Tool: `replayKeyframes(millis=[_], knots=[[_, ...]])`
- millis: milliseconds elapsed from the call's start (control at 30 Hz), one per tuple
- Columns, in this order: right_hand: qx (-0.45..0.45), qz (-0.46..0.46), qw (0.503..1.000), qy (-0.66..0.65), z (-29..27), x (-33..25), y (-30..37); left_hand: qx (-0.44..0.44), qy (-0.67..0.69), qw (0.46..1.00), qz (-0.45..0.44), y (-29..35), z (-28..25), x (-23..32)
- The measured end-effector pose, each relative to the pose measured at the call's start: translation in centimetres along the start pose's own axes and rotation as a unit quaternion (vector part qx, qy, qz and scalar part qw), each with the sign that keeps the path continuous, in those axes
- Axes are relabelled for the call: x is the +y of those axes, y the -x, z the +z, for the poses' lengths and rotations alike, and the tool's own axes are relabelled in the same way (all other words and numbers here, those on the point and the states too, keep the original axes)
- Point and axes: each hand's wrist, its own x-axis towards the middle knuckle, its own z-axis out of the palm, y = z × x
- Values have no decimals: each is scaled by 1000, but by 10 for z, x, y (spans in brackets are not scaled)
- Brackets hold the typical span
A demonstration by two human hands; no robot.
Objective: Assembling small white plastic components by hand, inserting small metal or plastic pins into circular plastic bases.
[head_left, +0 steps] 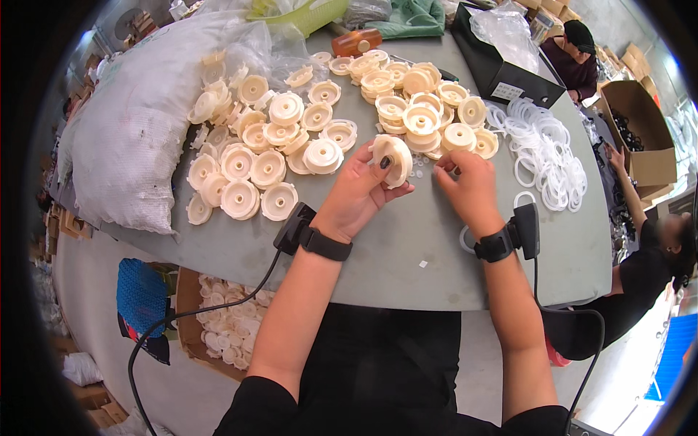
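Observation:
My left hand (363,178) grips a cream round plastic cap with a raised hub (393,160), tilted up on its edge above the table. The thumb presses on its face, near the middle. To the right, my right hand (465,182) is closed with its fingertips pinched low over the table; what they hold, if anything, is too small to make out. Several tiny clear rings (417,166) lie between the two hands. Behind them is a heap of similar cream caps (423,118), and a larger heap of caps (266,168) spreads out on the left.
White plastic rings (550,156) lie at the right. A stuffed white sack (127,138) covers the table's left end. At the back are an orange-headed mallet (356,43) and a black box (502,65). A carton of cream parts (190,312) stands below. Two people work at the right.

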Motion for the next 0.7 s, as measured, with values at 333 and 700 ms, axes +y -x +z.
replayKeyframes(millis=[333, 700], knots=[[3, -6, 841, -542, -19, -42, 18, -107, -18, 993, -37, 9, 12, 0], [-22, -28, 826, -563, -13, -49, 27, -149, 2, 988, -35, 9, 13, 0]])
